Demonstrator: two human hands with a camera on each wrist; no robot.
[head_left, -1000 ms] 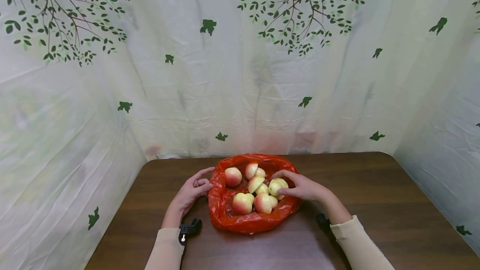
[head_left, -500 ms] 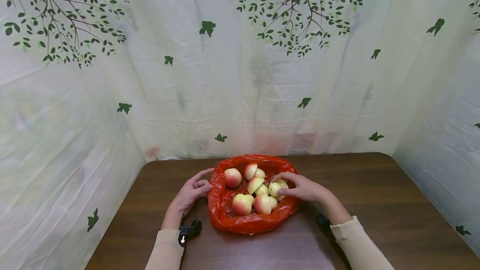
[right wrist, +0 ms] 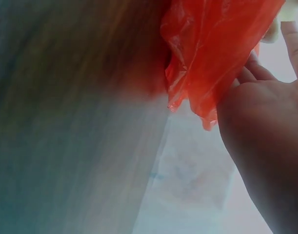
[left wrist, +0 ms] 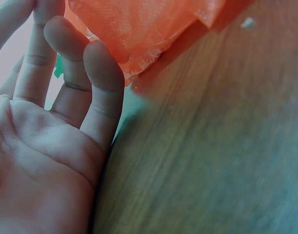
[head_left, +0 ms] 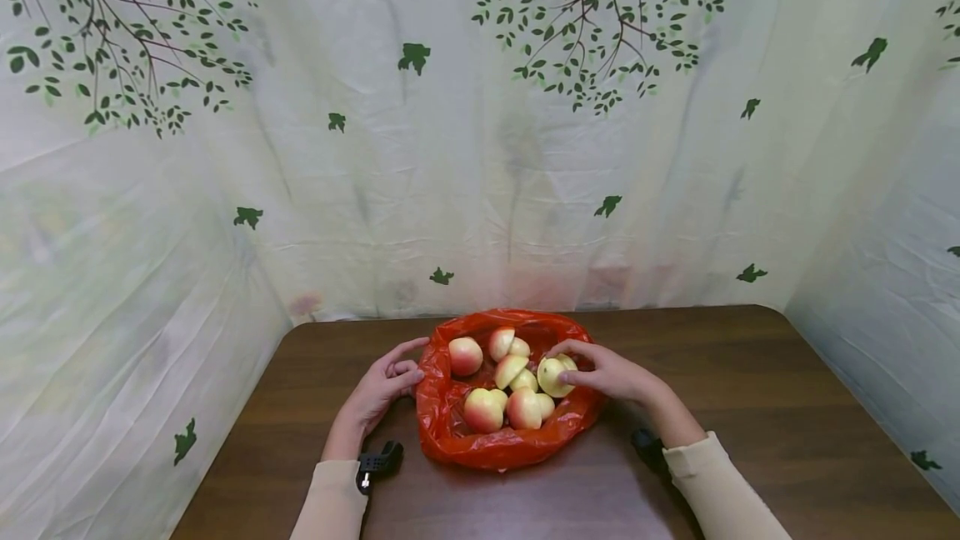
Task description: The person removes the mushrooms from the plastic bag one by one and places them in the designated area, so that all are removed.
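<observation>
A red plastic bag (head_left: 495, 450), its rim rolled open, sits on the table with several red-and-yellow apple pieces inside, some whole-looking and some cut in half. My right hand (head_left: 611, 373) reaches over the bag's right rim, thumb and forefinger around a pale yellow apple half (head_left: 553, 377) with a small dark dot on it. At the left rim rests my left hand (head_left: 378, 386), its forefinger and thumb spread and touching the plastic. In the left wrist view its ring and little fingers (left wrist: 104, 68) are loosely bent beside the bag. The right fingertips are mostly hidden in the right wrist view.
The brown wooden table (head_left: 735, 407) extends to both sides of the bag. A pale cloth (head_left: 480, 190) printed with leaves hangs behind and beside it. A tiny white crumb (left wrist: 248, 22) lies on the tabletop near the bag.
The apple half at my right hand has turned slightly, showing more of its pale face, and the right hand has shifted a little right. The left hand and the bag stay put.
</observation>
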